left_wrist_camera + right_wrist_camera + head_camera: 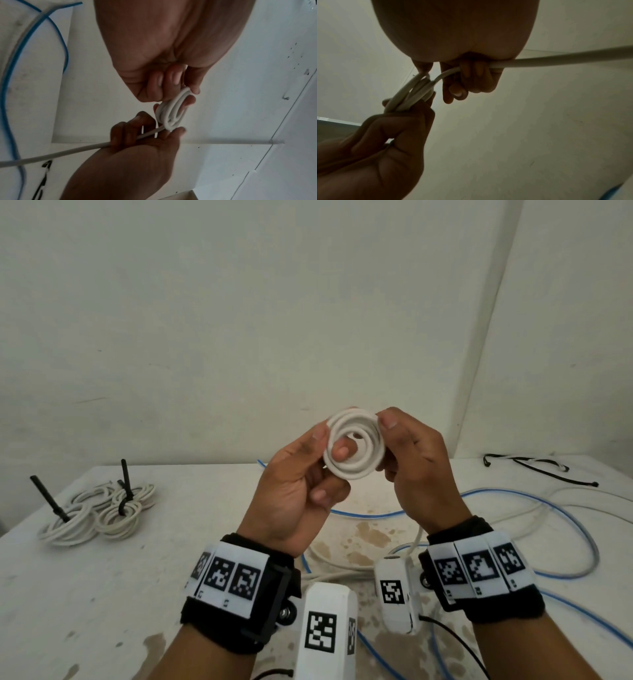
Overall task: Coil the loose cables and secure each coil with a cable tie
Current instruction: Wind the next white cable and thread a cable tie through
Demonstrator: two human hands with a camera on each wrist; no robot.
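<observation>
A small white cable coil (354, 445) is held up above the table between both hands. My left hand (323, 441) pinches its left side, thumb on the front and a fingertip showing through the middle. My right hand (394, 440) pinches the right rim with the thumb on top. In the left wrist view the coil (169, 113) is seen edge-on, and its loose tail (68, 151) runs through my right hand's curled fingers (123, 135). The right wrist view shows the coil (412, 94) and the tail (556, 59) leading off to the right.
Several white coils (99, 511) bound with black cable ties lie at the left of the stained white table (171, 577). Loose blue cable (513, 498) and white cable (582, 501) sprawl on the right. Black ties (534, 467) lie at the back right.
</observation>
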